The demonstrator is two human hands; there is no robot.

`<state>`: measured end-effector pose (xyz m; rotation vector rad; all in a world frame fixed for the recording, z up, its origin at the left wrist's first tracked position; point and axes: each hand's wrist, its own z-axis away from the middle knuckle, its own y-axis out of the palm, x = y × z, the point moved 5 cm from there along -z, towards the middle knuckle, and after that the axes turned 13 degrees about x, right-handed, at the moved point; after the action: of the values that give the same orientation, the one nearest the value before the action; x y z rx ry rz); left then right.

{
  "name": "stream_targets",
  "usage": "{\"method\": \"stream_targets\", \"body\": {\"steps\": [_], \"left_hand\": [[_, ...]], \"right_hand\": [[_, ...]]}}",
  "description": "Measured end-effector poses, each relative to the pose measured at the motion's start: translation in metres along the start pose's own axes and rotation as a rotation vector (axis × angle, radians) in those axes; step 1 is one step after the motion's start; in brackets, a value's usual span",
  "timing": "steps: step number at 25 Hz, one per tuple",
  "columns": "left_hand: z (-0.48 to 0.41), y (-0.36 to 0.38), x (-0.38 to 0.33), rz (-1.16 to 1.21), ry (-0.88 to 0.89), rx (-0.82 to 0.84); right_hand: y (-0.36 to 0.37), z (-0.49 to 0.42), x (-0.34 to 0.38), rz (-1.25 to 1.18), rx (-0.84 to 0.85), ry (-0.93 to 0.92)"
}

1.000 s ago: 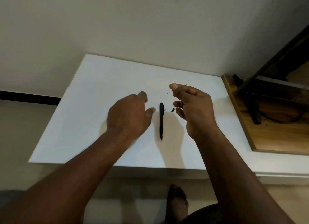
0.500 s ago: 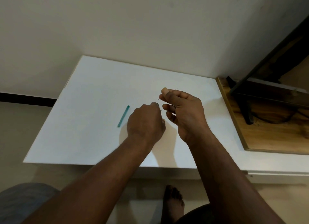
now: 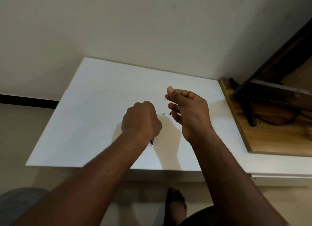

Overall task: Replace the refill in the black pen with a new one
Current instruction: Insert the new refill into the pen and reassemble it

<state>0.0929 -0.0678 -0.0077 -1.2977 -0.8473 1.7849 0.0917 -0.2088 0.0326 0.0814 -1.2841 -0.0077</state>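
Pen (image 3: 152, 142) in left hand (image 3: 141, 121), refill (image 3: 178, 88) in right hand (image 3: 189, 111)
Nearest, the left hand curls round the black pen, only its tip showing below the fist over the white surface (image 3: 84, 124). Just beyond lie two small loose parts (image 3: 163, 114). Farther off, the right hand pinches a thin refill. The pen seems taken apart; inserting the refill and reassembly look left to do.

One view only: head-worn wide-angle camera. Faces forward and steeply down onto a white table (image 3: 101, 116) against a wall (image 3: 118, 23). Close range: left hand (image 3: 141, 119) and right hand (image 3: 189, 111) mid-frame; floor (image 3: 16, 141) along lower edge.
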Motion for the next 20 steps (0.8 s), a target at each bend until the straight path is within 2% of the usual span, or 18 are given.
{"method": "stream_targets", "body": {"steps": [7, 11, 15, 20], "left_hand": [[0.001, 0.000, 0.002, 0.098, -0.039, 0.068], [0.004, -0.019, 0.001, 0.184, 0.125, 0.057], [0.012, -0.033, 0.006, 0.254, 0.206, 0.029], [0.021, -0.042, 0.007, 0.302, 0.282, 0.013]], "right_hand": [[-0.002, 0.000, 0.001, 0.011, 0.001, -0.004], [-0.004, 0.001, 0.009, 0.072, -0.052, -0.077], [-0.006, 0.000, 0.018, 0.152, -0.119, -0.157], [-0.002, 0.002, 0.025, 0.087, -0.081, -0.205]]}}
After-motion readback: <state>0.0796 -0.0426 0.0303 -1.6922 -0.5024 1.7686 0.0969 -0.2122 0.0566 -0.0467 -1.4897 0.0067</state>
